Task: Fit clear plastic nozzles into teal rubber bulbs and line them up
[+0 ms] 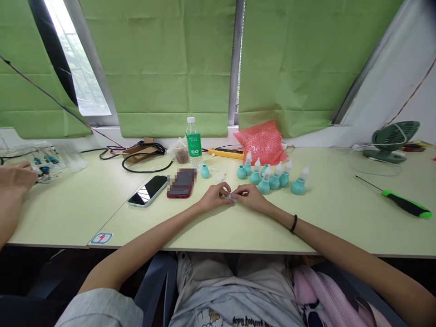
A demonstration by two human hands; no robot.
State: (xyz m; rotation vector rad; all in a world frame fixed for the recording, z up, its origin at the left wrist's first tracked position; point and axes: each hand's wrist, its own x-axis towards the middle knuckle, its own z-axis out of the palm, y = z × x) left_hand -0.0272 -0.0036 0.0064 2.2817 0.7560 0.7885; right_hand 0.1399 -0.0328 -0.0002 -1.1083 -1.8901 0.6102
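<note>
Close together over the table [211, 231], my left hand [217, 197] and my right hand [250, 196] both pinch a small clear plastic piece [232, 197]. Its exact kind is hard to make out between the fingers. Beyond my right hand stand several teal squeeze bulbs with clear pointed tips, one of them [298, 184] apart at the right. A teal bulb without a tip [205, 171] stands beyond my left hand, and another [241, 171] is beside the group. Small clear parts [221, 176] lie just past my fingers.
Left of my hands lie a white-edged phone [148, 190] and a red-cased phone [181, 184]. Behind are a water bottle [194, 144], a black cable [146, 170] and a pink bubble-wrap bag [262, 143]. A screwdriver [405, 202] and fan [391, 138] are right. Another person's hand [17, 177] works far left.
</note>
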